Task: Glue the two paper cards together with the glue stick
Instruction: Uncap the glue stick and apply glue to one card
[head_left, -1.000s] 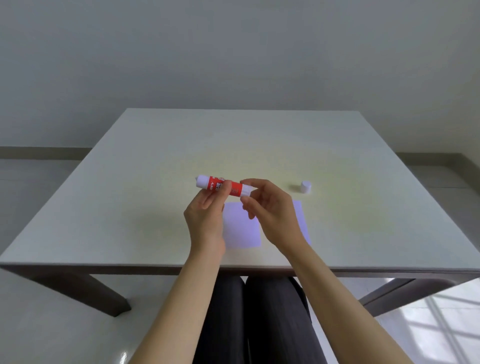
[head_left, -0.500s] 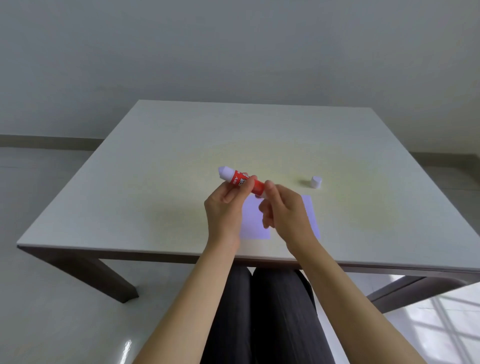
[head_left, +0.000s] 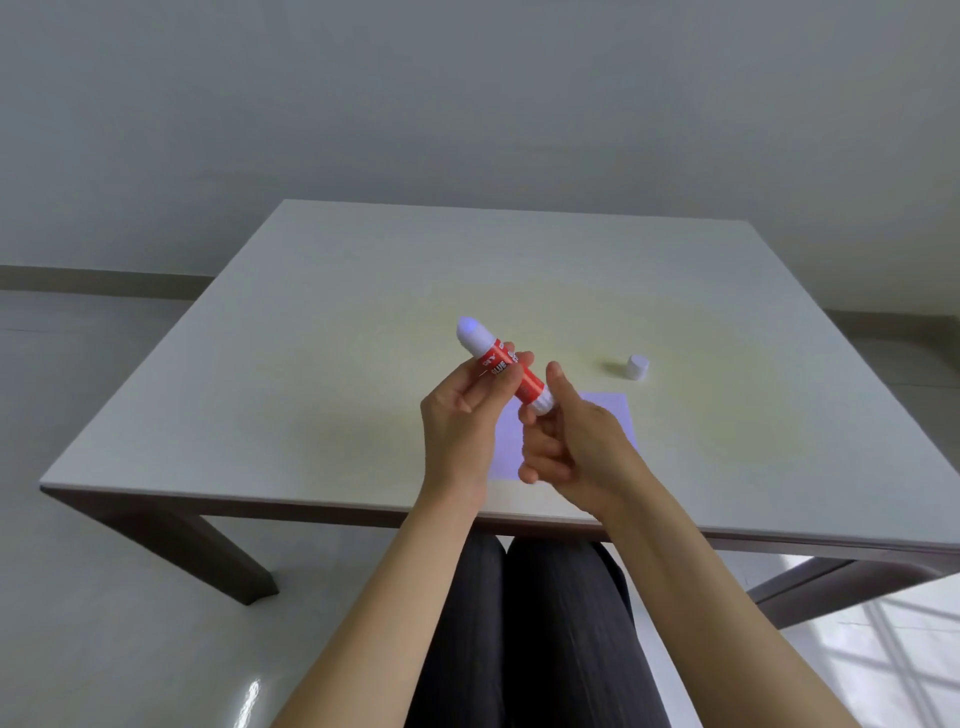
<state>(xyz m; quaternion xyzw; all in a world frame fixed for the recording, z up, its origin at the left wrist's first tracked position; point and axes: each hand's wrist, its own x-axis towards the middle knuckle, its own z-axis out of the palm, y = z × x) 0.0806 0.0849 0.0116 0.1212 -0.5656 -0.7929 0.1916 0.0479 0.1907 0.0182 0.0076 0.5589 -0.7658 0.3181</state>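
Note:
I hold a red and white glue stick (head_left: 503, 367) in the air above the table, tilted, with its uncapped bluish tip pointing up and to the left. My left hand (head_left: 464, 422) grips the red barrel. My right hand (head_left: 566, 441) pinches the white knob at its lower end. Pale lilac paper cards (head_left: 613, 415) lie flat on the table beneath my hands, mostly covered by them; I cannot tell the two cards apart. The white cap (head_left: 637, 367) stands on the table, to the right and beyond my hands.
The pale table (head_left: 332, 374) has its near edge just under my wrists. My legs in dark trousers are under it. Glossy floor lies to the left, and a wall stands behind the table.
The glue stick has tilted from nearly level to steeply up-left, with its tip raised. The view has shifted, so the table appears further right.

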